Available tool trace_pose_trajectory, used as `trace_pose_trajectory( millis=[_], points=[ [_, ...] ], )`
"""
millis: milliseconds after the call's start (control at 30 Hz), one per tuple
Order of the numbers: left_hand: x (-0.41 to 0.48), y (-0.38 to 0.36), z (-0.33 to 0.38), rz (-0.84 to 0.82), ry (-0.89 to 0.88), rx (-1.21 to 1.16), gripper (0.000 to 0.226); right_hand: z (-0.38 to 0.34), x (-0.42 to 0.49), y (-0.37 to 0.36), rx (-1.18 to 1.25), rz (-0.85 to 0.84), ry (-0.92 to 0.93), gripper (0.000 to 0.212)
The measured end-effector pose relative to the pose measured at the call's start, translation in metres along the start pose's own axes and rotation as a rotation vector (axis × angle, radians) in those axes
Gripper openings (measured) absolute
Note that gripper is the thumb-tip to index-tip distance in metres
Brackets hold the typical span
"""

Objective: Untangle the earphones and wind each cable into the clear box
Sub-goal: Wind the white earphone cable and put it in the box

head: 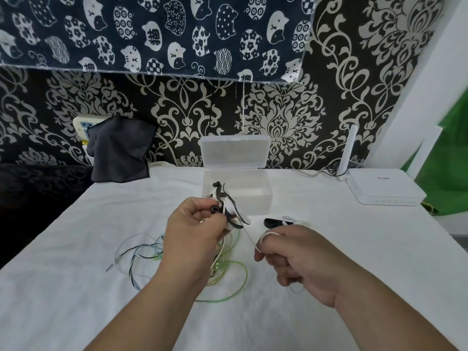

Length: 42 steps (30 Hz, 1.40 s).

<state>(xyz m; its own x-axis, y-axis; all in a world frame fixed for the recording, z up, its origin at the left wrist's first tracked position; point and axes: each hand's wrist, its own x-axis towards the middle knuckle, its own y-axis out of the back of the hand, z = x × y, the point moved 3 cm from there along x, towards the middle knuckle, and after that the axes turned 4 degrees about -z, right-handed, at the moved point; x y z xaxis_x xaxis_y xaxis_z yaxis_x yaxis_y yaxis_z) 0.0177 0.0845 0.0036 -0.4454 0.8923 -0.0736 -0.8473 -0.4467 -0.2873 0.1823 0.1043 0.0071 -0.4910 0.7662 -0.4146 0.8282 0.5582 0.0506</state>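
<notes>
I sit at a desk [101,300] covered with a white cloth, and both of my bare hands are raised just above it. My left hand [195,229] has its fingers curled round a small bundle of earphone cables [231,211], white and black strands wound together, with a black end sticking up out of the top. A white cable [249,236] runs from that bundle to my right hand [298,259], which pinches it between thumb and forefinger, with one loop lying over the forefinger.

Under and between my hands a loose tangle of cables [228,272] lies on the cloth: green-yellow strands, with thinner blue and black ones spreading to the left.

The clear box [268,196] stands on the desk just beyond my left hand, open, with its lid [234,152] tipped upright against the wall behind. A small black object [274,222] lies just beyond my right hand (I cannot tell what it is).

At the far right of the desk sits a white router [385,188] with its antenna up. At the far left a dark grey cloth [121,150] hangs against black-and-cream patterned wallpaper [283,117]. A navy fabric printed with cats [152,34] hangs above.
</notes>
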Motion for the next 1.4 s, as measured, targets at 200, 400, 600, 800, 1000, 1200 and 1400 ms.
trace_pose_trajectory(
  millis=[200, 400, 600, 800, 1000, 1200, 1400],
  points=[
    [0.0, 0.005, -0.001, 0.006, -0.094, 0.286, 0.025, -0.014, -0.011, -0.006, -0.288, -0.101, 0.22, 0.021],
    [-0.011, -0.005, 0.008, -0.156, -0.37, 0.815, 0.03, -0.031, -0.022, 0.002, -0.38, 0.023, 0.378, 0.026],
    [-0.022, -0.016, 0.002, -0.385, -0.403, 0.968, 0.026, -0.029, -0.018, 0.022, -0.375, 0.279, 0.435, 0.032],
    [-0.021, -0.018, 0.005, -0.452, -0.156, 0.607, 0.026, -0.025, -0.015, 0.037, -0.333, 0.473, 0.407, 0.031],
    [-0.019, -0.019, 0.003, -0.495, -0.098, 0.357, 0.021, -0.011, -0.002, 0.035, -0.276, 0.403, 0.209, 0.04],
    [-0.012, -0.013, -0.001, -0.325, -0.106, 0.242, 0.022, 0.007, 0.007, 0.011, -0.311, 0.056, 0.044, 0.036],
    [-0.011, -0.009, 0.001, -0.243, -0.061, 0.201, 0.022, 0.004, -0.001, 0.002, -0.269, -0.177, 0.015, 0.04]
  ],
)
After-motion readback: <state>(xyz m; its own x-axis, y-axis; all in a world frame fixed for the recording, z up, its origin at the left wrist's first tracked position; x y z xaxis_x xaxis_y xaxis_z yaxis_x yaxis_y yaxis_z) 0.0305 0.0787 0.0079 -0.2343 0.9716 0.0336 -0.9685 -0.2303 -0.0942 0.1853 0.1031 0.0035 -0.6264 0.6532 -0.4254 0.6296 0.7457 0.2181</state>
